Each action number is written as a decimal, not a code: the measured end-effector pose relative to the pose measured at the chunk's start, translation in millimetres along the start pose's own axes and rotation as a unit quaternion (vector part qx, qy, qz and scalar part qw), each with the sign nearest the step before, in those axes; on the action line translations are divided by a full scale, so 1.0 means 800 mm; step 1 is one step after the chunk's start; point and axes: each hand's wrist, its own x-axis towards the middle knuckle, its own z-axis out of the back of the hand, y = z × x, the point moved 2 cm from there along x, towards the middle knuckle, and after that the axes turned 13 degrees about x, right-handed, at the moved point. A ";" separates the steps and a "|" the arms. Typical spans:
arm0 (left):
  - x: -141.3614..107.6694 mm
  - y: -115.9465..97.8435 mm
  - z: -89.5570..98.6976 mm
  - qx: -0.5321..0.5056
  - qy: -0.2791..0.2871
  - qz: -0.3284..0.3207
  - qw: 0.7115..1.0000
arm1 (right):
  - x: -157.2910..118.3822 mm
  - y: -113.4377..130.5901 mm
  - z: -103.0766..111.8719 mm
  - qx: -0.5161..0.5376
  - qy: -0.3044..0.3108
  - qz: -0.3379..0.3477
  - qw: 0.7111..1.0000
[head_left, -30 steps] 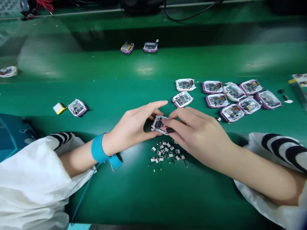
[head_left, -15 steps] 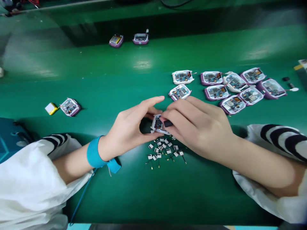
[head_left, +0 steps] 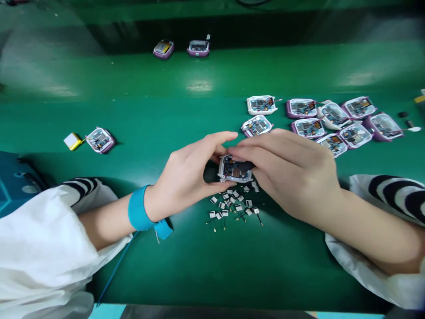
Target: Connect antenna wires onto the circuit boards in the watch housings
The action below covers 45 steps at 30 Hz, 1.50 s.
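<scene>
An open smartwatch case (head_left: pixel 229 167) with its circuit board showing is held between the thumb and fingers of my left hand (head_left: pixel 186 173), over the green table. My right hand (head_left: pixel 292 173) is closed at the case's right side, fingertips bent over the board. A small black piece (head_left: pixel 245 166) shows at those fingertips, but I cannot tell what it is. Just below the case lie several small white pieces with thin black leads (head_left: pixel 238 207). Beyond my right fingers sits another open watch case (head_left: pixel 257 126).
Several open purple and white watch cases (head_left: pixel 302 107) stand at the right. On the left, a purple case (head_left: pixel 100 140) lies beside a yellow-edged battery (head_left: pixel 72 141). Two more cases (head_left: pixel 198 48) stand at the back. A teal wrist strap (head_left: pixel 137 209) trails a blue cord.
The held case has turned so more of its board faces up. My right fingers have shifted toward its upper right edge. The whole view has moved slightly.
</scene>
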 end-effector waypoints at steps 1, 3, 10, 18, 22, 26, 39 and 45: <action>0.000 0.000 0.000 0.005 -0.003 0.001 1.000 | 0.001 0.000 0.001 -0.020 0.003 -0.006 1.000; -0.001 -0.001 0.000 0.006 -0.009 0.004 1.000 | 0.003 0.001 0.001 -0.052 0.010 -0.025 0.998; -0.002 -0.001 0.001 -0.028 -0.025 0.032 0.999 | 0.003 -0.007 -0.010 0.137 -0.048 -0.112 0.983; -0.004 0.000 0.002 -0.035 -0.062 0.035 0.997 | 0.006 -0.013 -0.019 0.265 -0.106 -0.179 0.942; -0.005 0.004 0.000 -0.031 -0.052 0.031 0.998 | 0.009 -0.015 -0.017 0.210 -0.060 -0.109 0.970; -0.004 0.008 -0.001 -0.063 -0.043 0.041 0.996 | 0.008 -0.012 -0.009 0.039 0.008 -0.026 0.999; 0.007 0.015 0.028 -0.102 -0.023 0.080 0.991 | 0.074 -0.003 0.021 -0.068 0.081 0.168 0.980; 0.022 0.039 0.053 -0.101 -0.028 0.137 0.985 | 0.129 -0.011 0.016 -0.015 0.265 0.127 0.956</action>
